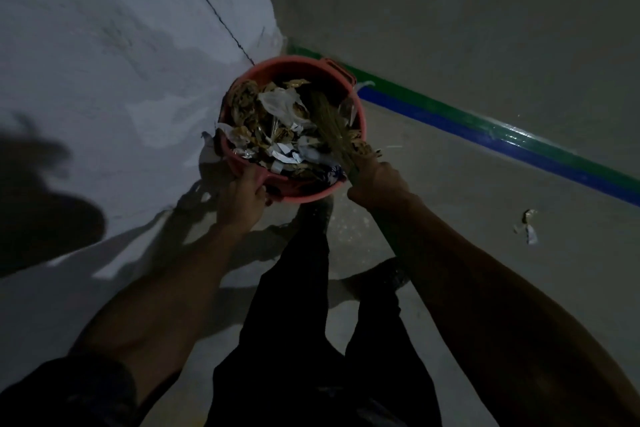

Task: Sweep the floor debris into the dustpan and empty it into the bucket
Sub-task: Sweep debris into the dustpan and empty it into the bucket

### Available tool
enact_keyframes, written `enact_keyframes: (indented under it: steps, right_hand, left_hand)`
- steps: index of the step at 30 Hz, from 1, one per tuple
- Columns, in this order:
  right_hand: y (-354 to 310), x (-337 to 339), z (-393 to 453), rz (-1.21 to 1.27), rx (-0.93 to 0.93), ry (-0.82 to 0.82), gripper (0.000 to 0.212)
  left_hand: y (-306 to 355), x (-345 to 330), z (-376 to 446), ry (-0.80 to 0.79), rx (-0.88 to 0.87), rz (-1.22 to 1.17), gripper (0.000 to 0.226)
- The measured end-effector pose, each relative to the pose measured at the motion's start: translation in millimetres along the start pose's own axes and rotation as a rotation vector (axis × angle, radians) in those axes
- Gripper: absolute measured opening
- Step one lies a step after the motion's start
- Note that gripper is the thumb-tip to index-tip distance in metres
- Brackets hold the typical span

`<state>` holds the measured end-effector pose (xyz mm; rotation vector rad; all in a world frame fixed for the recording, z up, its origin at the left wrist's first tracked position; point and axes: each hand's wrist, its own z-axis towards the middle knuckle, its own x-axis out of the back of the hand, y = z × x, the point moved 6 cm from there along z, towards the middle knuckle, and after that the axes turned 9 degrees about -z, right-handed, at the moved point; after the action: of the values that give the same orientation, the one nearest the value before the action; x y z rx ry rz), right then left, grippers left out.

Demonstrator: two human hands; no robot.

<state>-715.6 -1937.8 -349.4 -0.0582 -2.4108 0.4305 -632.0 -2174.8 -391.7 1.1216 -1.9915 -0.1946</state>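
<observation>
A red bucket [277, 71] stands in the corner where two walls meet, heaped with wrappers, paper and plastic debris [277, 128]. My left hand [242, 198] grips the bucket's near rim. My right hand [375, 184] grips a straw broom [329, 121] near its head, and the bristles lie down inside the bucket on top of the debris. No dustpan can be made out in this dim view.
A scrap of litter [528, 227] lies on the grey floor to the right. A green and blue stripe [485, 130] runs along the base of the right wall. My dark-trousered legs [311, 322] stand just behind the bucket. The left wall [104, 80] is close.
</observation>
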Motion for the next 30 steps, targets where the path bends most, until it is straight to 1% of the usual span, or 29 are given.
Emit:
enact_keyframes:
  steps: [3,8,13,14,17,18,21,24,28,30]
  right_hand:
    - [-3,-17,25,0.028,-0.024,-0.057,0.047]
    - [0,-38,60,0.052,-0.065,-0.083,0.057]
    - [7,-61,86,0.064,-0.079,-0.102,0.062]
    - [8,-65,90,0.059,-0.094,-0.109,0.06]
    - [14,-76,99,0.074,-0.142,-0.135,0.045]
    - [16,-77,100,0.08,-0.151,-0.129,0.043]
    - [16,-73,97,0.076,-0.125,-0.081,0.049]
    - [19,-64,80,0.1,-0.121,-0.019,0.052]
    - [27,-48,47,0.166,-0.175,0.007,0.049]
    - [29,-39,27,0.205,-0.204,-0.013,0.053]
  left_hand:
    - [-7,-5,24,-0.035,0.018,0.059,0.046]
    - [-10,-18,58,-0.03,-0.028,0.248,0.035]
    - [-12,-35,90,-0.073,-0.06,0.405,0.038]
    - [-11,-38,94,-0.087,-0.079,0.458,0.039]
    - [-6,-42,107,-0.149,-0.123,0.609,0.041]
    - [-3,-42,110,-0.163,-0.132,0.635,0.04]
    - [1,-38,113,-0.194,-0.132,0.614,0.035]
    - [5,-26,109,-0.176,-0.126,0.6,0.031]
    - [9,-2,93,-0.16,-0.119,0.591,0.032]
    - [13,9,83,-0.149,-0.125,0.589,0.021]
